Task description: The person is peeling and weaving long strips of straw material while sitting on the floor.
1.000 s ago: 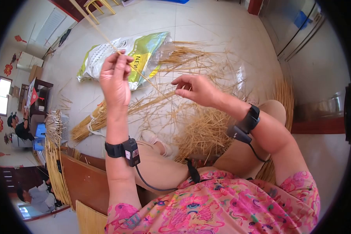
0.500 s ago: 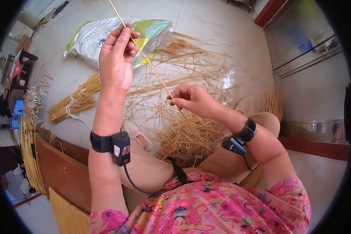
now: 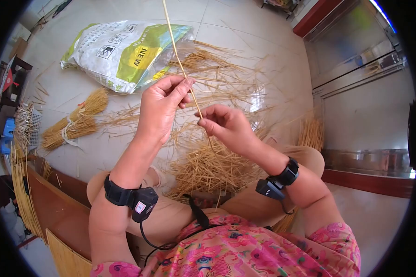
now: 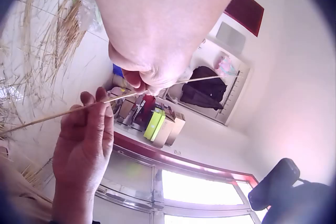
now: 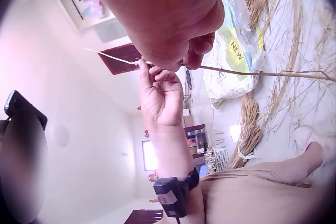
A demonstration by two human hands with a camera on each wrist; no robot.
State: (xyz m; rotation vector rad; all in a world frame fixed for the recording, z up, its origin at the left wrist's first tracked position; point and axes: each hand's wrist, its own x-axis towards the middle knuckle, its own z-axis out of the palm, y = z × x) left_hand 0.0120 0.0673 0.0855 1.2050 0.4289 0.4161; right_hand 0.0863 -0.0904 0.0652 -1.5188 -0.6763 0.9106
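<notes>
One long, thin straw stalk point(image 3: 173, 41) slants across the head view, its upper end leaving the top of the frame. My left hand point(image 3: 162, 107) pinches it between thumb and index finger. Lower down the same stalk, my right hand point(image 3: 229, 127) pinches it too, the two hands only a short way apart. In the left wrist view the stalk point(image 4: 52, 116) runs on past the right hand point(image 4: 86, 142). The right wrist view has its lower part point(image 5: 252, 74) stretching away over the floor. Below the hands lies a heap of loose straw point(image 3: 208, 168) between the legs.
A white and green bag point(image 3: 120, 55) with straw spilling from its mouth lies ahead. Left of centre is a tied straw bundle point(image 3: 76, 120). A brown wooden board point(image 3: 60, 207) stands at the left, a metal-framed door point(image 3: 365, 120) at the right. Loose stalks point(image 3: 245, 83) litter the floor.
My right hand has come to the stalk and now pinches it. My left hand has moved down and right, closer to it, and the stalk stands steeper. The head view has shifted.
</notes>
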